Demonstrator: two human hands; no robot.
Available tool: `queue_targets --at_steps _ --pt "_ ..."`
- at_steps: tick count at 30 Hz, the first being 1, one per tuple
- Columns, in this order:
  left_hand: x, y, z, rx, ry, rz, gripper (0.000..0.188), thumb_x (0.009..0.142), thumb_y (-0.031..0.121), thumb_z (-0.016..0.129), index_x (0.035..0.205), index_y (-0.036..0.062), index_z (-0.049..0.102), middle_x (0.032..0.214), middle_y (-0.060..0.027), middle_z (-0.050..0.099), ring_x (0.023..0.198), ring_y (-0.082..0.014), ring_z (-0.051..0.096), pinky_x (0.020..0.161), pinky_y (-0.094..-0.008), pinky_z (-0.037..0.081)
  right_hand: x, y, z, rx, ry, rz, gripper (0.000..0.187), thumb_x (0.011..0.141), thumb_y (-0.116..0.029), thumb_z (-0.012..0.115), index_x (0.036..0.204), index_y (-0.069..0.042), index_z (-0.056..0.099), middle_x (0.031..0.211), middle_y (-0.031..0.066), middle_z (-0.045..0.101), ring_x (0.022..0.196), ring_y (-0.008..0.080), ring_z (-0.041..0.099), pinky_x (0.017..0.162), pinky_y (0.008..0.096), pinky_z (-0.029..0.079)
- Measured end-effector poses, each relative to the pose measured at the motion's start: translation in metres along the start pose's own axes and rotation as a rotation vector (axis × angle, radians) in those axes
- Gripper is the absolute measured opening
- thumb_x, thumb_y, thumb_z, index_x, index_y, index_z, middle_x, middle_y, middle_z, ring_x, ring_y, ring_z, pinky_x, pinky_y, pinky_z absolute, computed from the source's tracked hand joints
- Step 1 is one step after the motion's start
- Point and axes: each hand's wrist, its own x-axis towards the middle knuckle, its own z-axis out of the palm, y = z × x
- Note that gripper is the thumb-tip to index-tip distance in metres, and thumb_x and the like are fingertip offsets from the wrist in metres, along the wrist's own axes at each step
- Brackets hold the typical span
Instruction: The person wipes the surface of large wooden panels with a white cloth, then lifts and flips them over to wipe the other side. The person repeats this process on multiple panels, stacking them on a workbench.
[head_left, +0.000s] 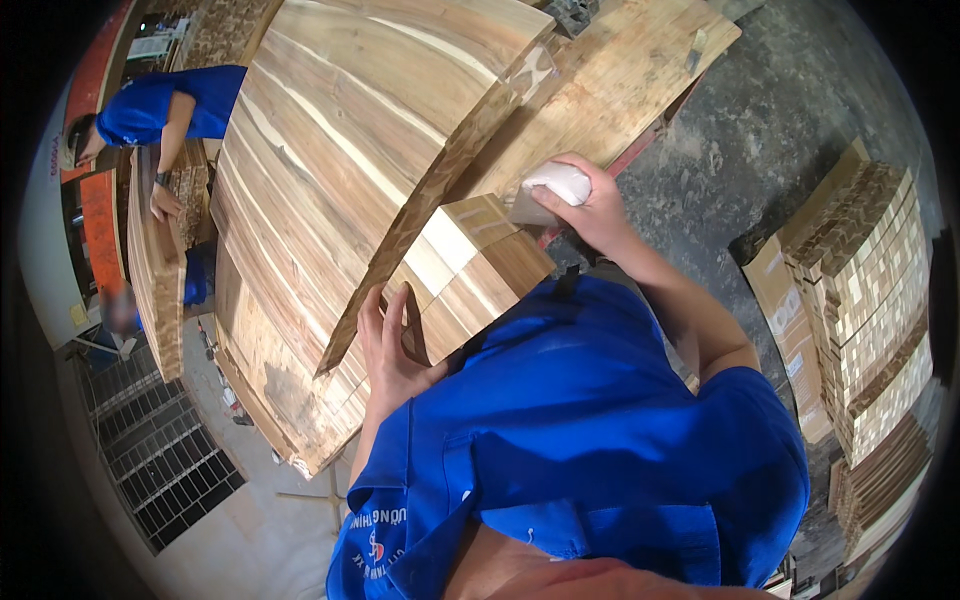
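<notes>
A bundle of pale and brown wooden blocks [470,262] sits in front of my body, beside the near edge of a large stack of striped wooden panels [340,130]. My left hand [392,345] rests against the bundle's left end, fingers stretched out and apart on the wood. At the bundle's far right corner, my right hand [598,212] is closed around a white roll of what looks like stretch film [560,183]. A translucent piece hangs from the roll beside the blocks. The underside of the bundle is hidden.
A plywood sheet [610,90] lies beyond the bundle. Tall stacks of wood pieces [860,310] stand on the right, next to cardboard [785,330]. At the far left, a co-worker in blue [190,110] has a hand on a curved-looking wooden panel [155,270]. A dark floor grate [160,440] lies below.
</notes>
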Motion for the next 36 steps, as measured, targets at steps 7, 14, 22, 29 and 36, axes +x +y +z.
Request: queue_targets --at_steps 7,14,22,29,36 --pt "0.004 -0.007 -0.001 0.028 0.002 0.019 0.107 0.044 0.015 0.084 0.141 0.0139 0.04 0.136 -0.0241 0.037 0.124 -0.0439 0.039 0.1 -0.0527 0.036 -0.008 -0.034 0.0 0.396 -0.134 0.13 0.021 0.087 -0.015 0.07 0.102 -0.002 0.061 0.09 0.0026 0.065 0.085 0.0087 0.06 0.077 0.0247 0.048" --pt "0.009 -0.003 -0.002 0.081 0.012 0.026 0.108 0.043 0.015 0.085 0.141 0.0146 0.04 0.136 -0.0228 0.036 0.123 -0.0421 0.04 0.099 -0.0512 0.037 -0.012 -0.026 0.007 0.288 -0.101 0.114 0.023 0.087 -0.018 0.071 0.101 -0.003 0.061 0.09 0.004 0.066 0.085 0.0088 0.06 0.075 0.0244 0.048" --pt "0.007 -0.003 -0.006 0.07 -0.025 0.005 0.106 0.048 0.011 0.084 0.143 0.0104 0.037 0.14 -0.0251 0.033 0.133 -0.0407 0.035 0.108 -0.0455 0.034 -0.017 -0.012 -0.008 0.071 -0.016 0.108 0.027 0.085 -0.02 0.073 0.102 -0.003 0.061 0.091 0.0046 0.065 0.084 0.0098 0.06 0.075 0.0256 0.049" --pt "0.007 -0.004 -0.004 0.073 -0.033 -0.009 0.109 0.047 0.016 0.086 0.144 0.0109 0.036 0.14 -0.0254 0.032 0.132 -0.0411 0.035 0.108 -0.0468 0.036 -0.025 -0.037 0.0 0.304 -0.096 0.134 0.027 0.085 -0.018 0.073 0.104 -0.003 0.059 0.092 0.0044 0.065 0.085 0.0098 0.06 0.076 0.0257 0.049" --pt "0.005 -0.01 -0.004 0.098 -0.022 0.051 0.107 0.051 0.032 0.087 0.144 0.0094 0.037 0.139 -0.0256 0.034 0.132 -0.0414 0.036 0.106 -0.0471 0.036 -0.03 -0.028 -0.004 0.229 -0.077 0.112 0.026 0.085 -0.02 0.073 0.1 -0.003 0.061 0.089 0.0041 0.065 0.083 0.0091 0.06 0.073 0.0249 0.049"
